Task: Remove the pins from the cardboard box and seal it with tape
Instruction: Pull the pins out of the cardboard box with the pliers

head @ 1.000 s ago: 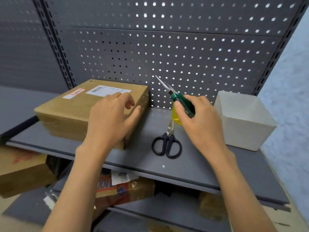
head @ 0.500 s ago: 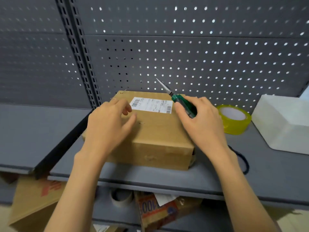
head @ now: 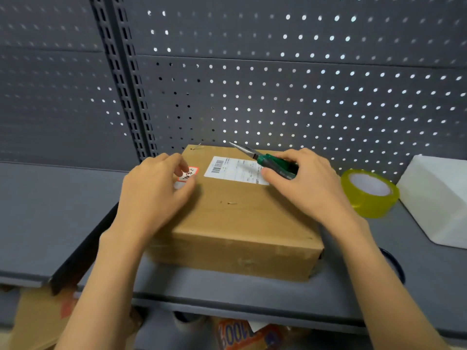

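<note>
The cardboard box [head: 242, 218] sits on the shelf [head: 227, 291]. The right hand [head: 310, 188] grips green-handled pliers [head: 265, 160], tips pointing far-left toward a pin [head: 196, 147] at the far-left corner; the left hand [head: 154, 195], fingers loosely curled, rests on the box, nearer it

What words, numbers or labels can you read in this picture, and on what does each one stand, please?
"100": large figures on the orange packet below the shelf; its other letters are cut off.
White shipping label on the cardboard box: a barcode and print too small to read.
Small red-edged sticker: handwritten marks, not legible.
</note>
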`<state>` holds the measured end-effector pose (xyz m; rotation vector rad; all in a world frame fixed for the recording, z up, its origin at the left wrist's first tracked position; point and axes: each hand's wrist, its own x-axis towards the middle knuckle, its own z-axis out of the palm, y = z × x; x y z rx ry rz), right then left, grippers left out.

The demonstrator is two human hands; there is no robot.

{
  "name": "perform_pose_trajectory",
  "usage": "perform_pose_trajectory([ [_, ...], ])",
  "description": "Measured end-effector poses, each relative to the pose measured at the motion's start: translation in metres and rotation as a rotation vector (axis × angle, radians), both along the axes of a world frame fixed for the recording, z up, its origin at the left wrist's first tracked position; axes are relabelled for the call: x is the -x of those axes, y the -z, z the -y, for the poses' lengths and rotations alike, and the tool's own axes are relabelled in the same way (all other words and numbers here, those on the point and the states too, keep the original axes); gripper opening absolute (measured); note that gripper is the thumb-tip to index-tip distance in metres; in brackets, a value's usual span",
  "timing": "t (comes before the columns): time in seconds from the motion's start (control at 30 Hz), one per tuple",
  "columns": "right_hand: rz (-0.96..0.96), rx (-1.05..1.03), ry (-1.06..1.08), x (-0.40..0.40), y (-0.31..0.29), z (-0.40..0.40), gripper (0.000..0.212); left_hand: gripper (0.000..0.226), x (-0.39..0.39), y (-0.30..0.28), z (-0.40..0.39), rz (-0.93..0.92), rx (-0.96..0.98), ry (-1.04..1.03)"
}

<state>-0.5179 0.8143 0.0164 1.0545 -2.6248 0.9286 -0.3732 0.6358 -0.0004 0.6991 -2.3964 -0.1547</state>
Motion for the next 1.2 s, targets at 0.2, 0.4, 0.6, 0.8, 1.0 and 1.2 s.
perform_pose_trajectory([
  [0.2,0.056,-0.078,-0.106,0.016,-0.006,0.022,0.033,0.020,0.002,0.002,0.021,0.053,-0.023,-0.062],
  [0.4,0.114,-0.143,-0.104,0.026,-0.005,0.050,0.027,0.032,0.010,0.005,0.050,0.142,-0.142,0.014],
  [0.6,0.114,-0.221,-0.052,0.025,-0.006,0.085,0.027,0.034,0.027,0.005,0.078,0.186,-0.170,0.109],
  [0.8,0.037,-0.298,0.009,0.017,-0.004,0.101,0.029,0.046,0.035,0.007,0.090,0.193,-0.186,0.182],
  [1.0,0.076,-0.250,-0.014,0.018,0.000,0.116,0.032,0.035,0.041,0.011,0.091,0.154,-0.191,0.190],
  [1.2,0.044,-0.270,-0.019,0.017,-0.003,0.118,0.034,0.043,0.042,0.017,0.092,0.103,-0.198,0.189],
])
